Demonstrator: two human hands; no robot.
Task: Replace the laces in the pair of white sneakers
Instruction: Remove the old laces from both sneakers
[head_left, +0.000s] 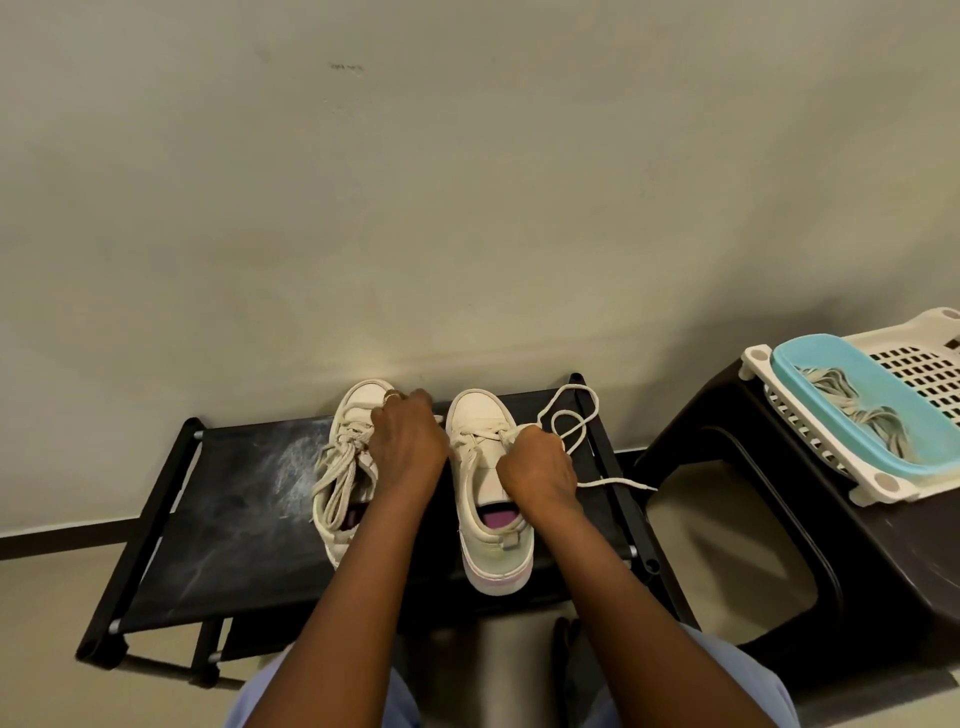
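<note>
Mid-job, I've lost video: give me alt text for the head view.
The right hand pinches the loose lace of the right sneaker, while the left hand lies on the laced left sneaker; both sit toes to the wall on a black rack. To the right, a blue tray holds more laces.

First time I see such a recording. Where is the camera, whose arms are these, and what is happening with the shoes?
No machine here: a person wears one camera on the head, looking down along their own bare arms. A white left sneaker and right sneaker stand on a black fabric rack. The right hand grips a loose lace at the right sneaker. The left hand lies on the left sneaker, which is laced; whether it grips I cannot tell. On a dark stool to the right, a white basket carries a blue tray holding more laces.
</note>
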